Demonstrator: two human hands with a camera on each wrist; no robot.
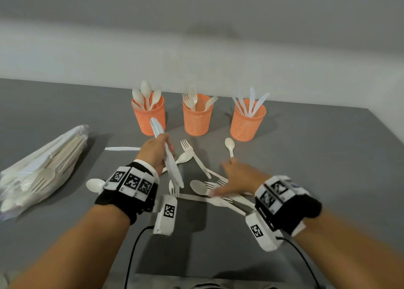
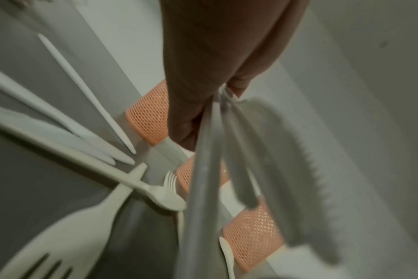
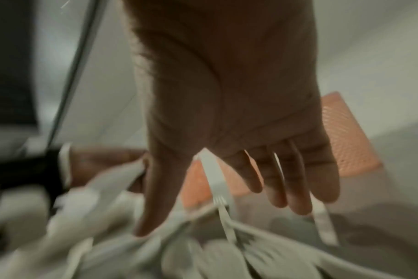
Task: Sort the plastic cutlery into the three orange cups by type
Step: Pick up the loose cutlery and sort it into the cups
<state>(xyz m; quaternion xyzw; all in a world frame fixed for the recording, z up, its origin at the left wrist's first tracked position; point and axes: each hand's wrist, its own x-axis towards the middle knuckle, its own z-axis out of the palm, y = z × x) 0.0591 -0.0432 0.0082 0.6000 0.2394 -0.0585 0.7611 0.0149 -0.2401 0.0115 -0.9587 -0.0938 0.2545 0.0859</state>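
Three orange mesh cups stand in a row at the back: the left cup [image 1: 149,116] holds spoons, the middle cup [image 1: 197,117] forks, the right cup [image 1: 247,121] knives. My left hand [image 1: 155,151] grips a bundle of white plastic knives [image 1: 168,155], also seen in the left wrist view as knives [image 2: 263,169], held above the table. My right hand [image 1: 237,177] hovers with straight spread fingers [image 3: 298,188] over a loose pile of forks and spoons [image 1: 209,186]. A single spoon [image 1: 230,145] lies just beyond the right hand. A lone knife [image 1: 122,149] lies to the left.
A clear plastic bag of more cutlery [image 1: 41,168] lies at the table's left side. Another spoon [image 1: 95,185] rests beside the left wrist. The grey table [image 1: 317,157] meets a white wall behind the cups; its right edge runs close past the knife cup.
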